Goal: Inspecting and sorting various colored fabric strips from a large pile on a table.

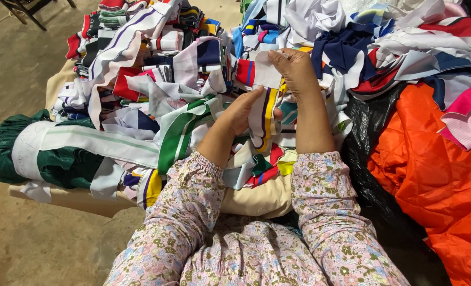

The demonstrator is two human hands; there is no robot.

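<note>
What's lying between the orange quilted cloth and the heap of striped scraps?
A crumpled black plastic sheet fills that gap between the orange quilted cloth and the striped scraps, seen in the head view.

A heap of fabric strips [193, 69] lay in front of the person. Both hands were over its near part, the right hand [294, 69] beyond the left hand [241, 114], one strip [264, 100] between them. A quilted cloth [437, 175] lay to the right, on a plastic sheet [370, 159].
</note>
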